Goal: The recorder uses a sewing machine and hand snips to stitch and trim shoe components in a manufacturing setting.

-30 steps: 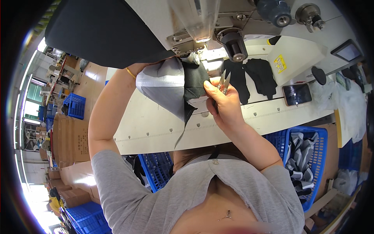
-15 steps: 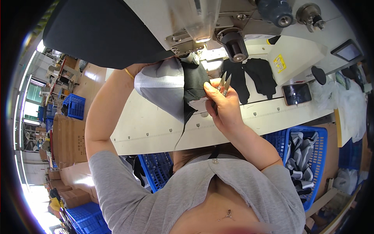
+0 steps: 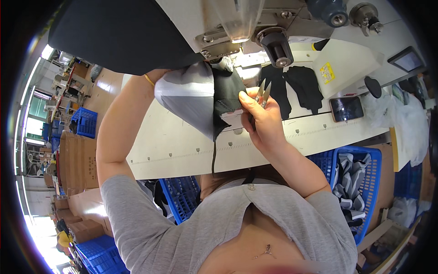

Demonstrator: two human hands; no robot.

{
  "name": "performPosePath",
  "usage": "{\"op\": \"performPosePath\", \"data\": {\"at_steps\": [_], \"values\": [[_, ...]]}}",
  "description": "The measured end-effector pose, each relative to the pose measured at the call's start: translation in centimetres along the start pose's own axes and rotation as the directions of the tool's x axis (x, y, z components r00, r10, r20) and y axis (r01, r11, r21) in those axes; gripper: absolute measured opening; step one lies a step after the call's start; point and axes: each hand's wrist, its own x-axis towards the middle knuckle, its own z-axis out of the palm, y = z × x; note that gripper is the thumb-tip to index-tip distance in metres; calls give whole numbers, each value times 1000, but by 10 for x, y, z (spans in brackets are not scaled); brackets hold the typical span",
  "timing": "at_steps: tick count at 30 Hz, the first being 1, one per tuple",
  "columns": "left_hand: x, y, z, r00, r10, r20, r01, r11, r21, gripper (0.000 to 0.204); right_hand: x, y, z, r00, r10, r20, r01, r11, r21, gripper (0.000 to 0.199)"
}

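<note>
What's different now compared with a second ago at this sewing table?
Very little. The right hand has edged slightly toward the machine, still pinching the small snips and the grey-and-black fabric piece. The left hand stays tucked behind the fabric, out of sight. The black cut pieces, phone and blue basket have not moved.

Garment factory: sewing machine (image 3: pixel 246 27), fabric-filled crates (image 3: pixel 353 182).

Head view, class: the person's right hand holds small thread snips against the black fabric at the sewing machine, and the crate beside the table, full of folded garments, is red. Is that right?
Not quite. In the head view the crate holding folded garments is blue, not red. The rest stands: the right hand holds small thread snips by the black fabric at the sewing machine.
</note>
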Motion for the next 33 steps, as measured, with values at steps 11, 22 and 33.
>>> {"op": "performPosePath", "data": {"at_steps": [11,22,33], "values": [[-44,-35,-28,849,-182,-495,3,940,-340,19,3,9,1,989,-149,-14,137,938,-319,9],[-79,44,31,872,448,-196,-488,776,-401,27,-3,13,10,979,-205,-9,199,957,-213,7],[-71,39,37,854,447,-266,-517,787,-337,28,3,7,19,984,-177,7,176,971,-161,10]]}}
